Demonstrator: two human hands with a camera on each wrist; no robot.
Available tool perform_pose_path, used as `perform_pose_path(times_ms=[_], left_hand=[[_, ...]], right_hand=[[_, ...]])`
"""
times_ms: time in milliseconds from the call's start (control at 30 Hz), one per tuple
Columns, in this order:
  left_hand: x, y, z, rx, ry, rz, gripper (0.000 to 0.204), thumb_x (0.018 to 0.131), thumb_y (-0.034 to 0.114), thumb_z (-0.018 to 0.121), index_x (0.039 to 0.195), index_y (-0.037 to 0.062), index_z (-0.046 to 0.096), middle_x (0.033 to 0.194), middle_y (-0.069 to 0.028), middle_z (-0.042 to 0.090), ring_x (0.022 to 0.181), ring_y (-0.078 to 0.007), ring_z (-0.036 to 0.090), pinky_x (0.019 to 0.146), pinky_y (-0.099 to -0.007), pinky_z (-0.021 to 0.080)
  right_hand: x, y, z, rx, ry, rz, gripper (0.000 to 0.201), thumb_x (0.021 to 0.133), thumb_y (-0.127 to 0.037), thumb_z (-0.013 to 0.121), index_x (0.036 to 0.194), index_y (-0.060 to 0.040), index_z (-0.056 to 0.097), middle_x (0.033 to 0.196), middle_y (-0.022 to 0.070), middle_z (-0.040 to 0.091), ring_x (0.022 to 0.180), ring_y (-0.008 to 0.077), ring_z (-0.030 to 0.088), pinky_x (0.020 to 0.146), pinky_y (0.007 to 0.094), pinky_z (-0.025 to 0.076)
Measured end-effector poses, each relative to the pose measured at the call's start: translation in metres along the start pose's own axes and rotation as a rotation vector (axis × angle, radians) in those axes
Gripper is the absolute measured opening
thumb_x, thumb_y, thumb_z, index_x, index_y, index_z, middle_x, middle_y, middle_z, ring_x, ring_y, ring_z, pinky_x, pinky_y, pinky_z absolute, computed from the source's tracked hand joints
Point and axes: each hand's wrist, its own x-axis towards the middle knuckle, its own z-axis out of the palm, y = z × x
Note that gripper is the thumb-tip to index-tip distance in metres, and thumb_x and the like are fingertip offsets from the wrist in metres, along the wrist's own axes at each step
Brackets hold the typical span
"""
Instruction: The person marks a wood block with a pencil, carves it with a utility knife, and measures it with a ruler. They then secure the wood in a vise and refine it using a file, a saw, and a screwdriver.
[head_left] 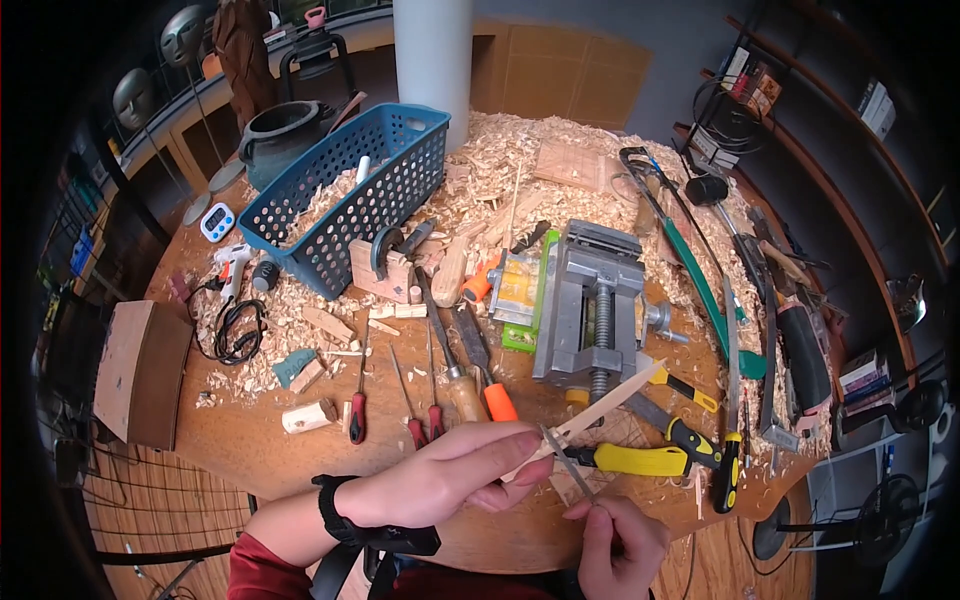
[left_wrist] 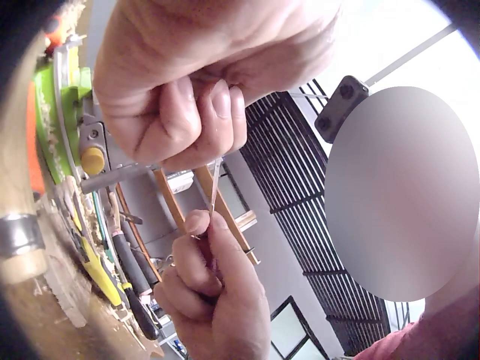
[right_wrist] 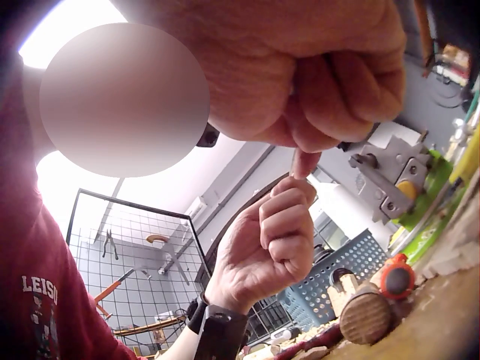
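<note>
Right hand [head_left: 622,545] has its fingers pinched on a thin metal tool [head_left: 570,468], left hand [head_left: 455,475] has its fingers curled around a pale wood strip [head_left: 608,403] over the table [head_left: 250,450]. Gray vise [head_left: 580,335] is just past that, blue basket [head_left: 372,226] farther back.

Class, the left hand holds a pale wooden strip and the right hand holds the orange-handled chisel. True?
No: in the head view, the right hand holds a thin metal tool; the orange-handled chisel lies on the table. The left hand does hold the pale wooden strip.
</note>
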Motion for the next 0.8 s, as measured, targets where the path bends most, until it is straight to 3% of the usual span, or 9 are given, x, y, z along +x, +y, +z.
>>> perform_pose_path(times_ms=[100,200,333,400,467,500,533,633,800], left_hand=[[0.001,-0.001,0.001,-0.013,-0.012,0.0,0.029,0.109,0.026,0.035,0.096,0.0042,0.049,0.076,0.0043,0.032,0.062,-0.0059,0.026,0.055,-0.0226,0.021],[0.001,0.002,0.007,0.045,0.087,-0.01,0.034,0.108,0.029,0.033,0.088,0.0055,0.046,0.068,0.0045,0.032,0.057,-0.0052,0.023,0.051,-0.0224,0.017],[0.0,-0.003,-0.002,-0.016,-0.012,-0.015,0.029,0.109,0.026,0.036,0.097,0.0039,0.051,0.077,0.0045,0.033,0.063,-0.0056,0.027,0.055,-0.0224,0.022],[0.001,-0.003,0.0,-0.011,-0.018,-0.019,0.029,0.109,0.026,0.036,0.097,0.0039,0.051,0.077,0.0045,0.033,0.063,-0.0055,0.027,0.055,-0.0223,0.022],[0.001,-0.002,0.004,0.042,0.009,-0.078,0.028,0.109,0.026,0.036,0.097,0.0048,0.051,0.077,0.0047,0.033,0.063,-0.0054,0.027,0.055,-0.0217,0.023],[0.002,-0.001,0.007,0.046,0.001,-0.078,0.028,0.109,0.026,0.036,0.097,0.0048,0.051,0.077,0.0047,0.033,0.063,-0.0054,0.027,0.055,-0.0217,0.023],[0.002,-0.001,0.009,0.044,-0.002,-0.091,0.029,0.108,0.026,0.036,0.094,0.0045,0.049,0.075,0.0047,0.034,0.061,-0.0047,0.026,0.054,-0.0214,0.021],[0.002,-0.004,0.01,0.031,-0.005,-0.118,0.029,0.108,0.026,0.036,0.093,0.0036,0.048,0.074,0.0044,0.036,0.06,-0.0041,0.025,0.053,-0.0211,0.02],[0.0,-0.005,0.008,0.035,-0.026,-0.134,0.029,0.108,0.025,0.038,0.097,0.0012,0.049,0.076,0.003,0.039,0.062,-0.0044,0.027,0.055,-0.0209,0.022]], right_hand=[[0.0,-0.002,-0.002,-0.024,-0.017,0.025,0.013,0.096,-0.001,0.055,0.091,0.0012,0.067,0.076,0.0104,0.063,0.063,0.015,0.057,0.059,0.0264,0.044],[0.0,-0.003,-0.001,-0.006,-0.002,0.01,0.013,0.096,-0.001,0.056,0.09,0.0007,0.067,0.075,0.01,0.063,0.062,0.0149,0.057,0.059,0.0263,0.044],[0.001,0.001,-0.004,0.002,-0.001,0.001,0.012,0.096,-0.002,0.056,0.091,0.0005,0.067,0.075,0.01,0.062,0.063,0.0145,0.057,0.059,0.0263,0.044],[0.002,0.008,-0.005,0.158,0.194,0.1,0.011,0.095,-0.001,0.056,0.092,0.0,0.066,0.077,0.0103,0.063,0.065,0.0138,0.058,0.059,0.0263,0.044],[0.019,0.011,-0.007,0.301,0.178,0.17,0.01,0.094,-0.001,0.056,0.095,0.0006,0.067,0.079,0.0109,0.064,0.066,0.0158,0.059,0.061,0.027,0.046],[0.031,0.007,-0.001,0.396,0.161,0.119,0.019,0.086,0.003,0.066,0.097,-0.0038,0.053,0.079,0.006,0.056,0.061,0.0098,0.049,0.054,0.023,0.038],[0.039,0.004,0.004,0.491,0.142,0.065,0.045,0.077,0.007,0.076,0.098,-0.0083,0.04,0.08,0.0012,0.047,0.056,0.0038,0.038,0.047,0.019,0.03],[0.046,-0.004,0.012,0.458,0.071,0.193,0.064,0.072,0.009,0.08,0.095,-0.0147,0.025,0.085,0.0001,0.038,0.062,0.0038,0.036,0.049,0.0172,0.028],[0.057,0.002,0.02,0.57,0.251,0.128,0.057,0.076,0.009,0.077,0.097,-0.0126,0.029,0.086,0.0008,0.038,0.069,0.0055,0.039,0.052,0.0183,0.033]])
